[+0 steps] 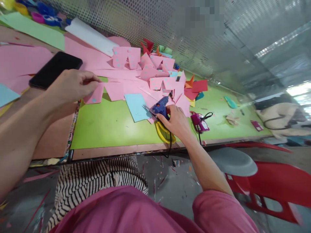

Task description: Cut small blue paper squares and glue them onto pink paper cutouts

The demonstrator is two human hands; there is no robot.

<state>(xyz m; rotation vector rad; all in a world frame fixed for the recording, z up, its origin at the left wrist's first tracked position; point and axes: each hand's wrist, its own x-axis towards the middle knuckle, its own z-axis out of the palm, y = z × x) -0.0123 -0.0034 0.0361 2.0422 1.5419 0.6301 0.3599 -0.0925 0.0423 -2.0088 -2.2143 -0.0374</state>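
Observation:
My left hand (73, 84) pinches the edge of a folded pink paper piece with blue dots (96, 94), standing at the left of the green tabletop (104, 126). My right hand (178, 121) is closed around the handle of a blue glue gun (160, 105), whose nozzle points up and away from me. Its dark cord drops over the front edge. Scissors with yellow handles (163, 133) lie right under the gun, blades pointing left. Beside them is a light blue paper (137, 107). Pink dotted cut-outs (126, 57) are heaped behind the gun.
A black phone (56, 69) lies left, past my left hand. To the right is a magenta box with a cord (200, 122). Red paper (199, 86) sits at the back. A perforated metal panel (155, 26) rises behind. A grey stool (233, 161) and red chair (279, 181) stand right.

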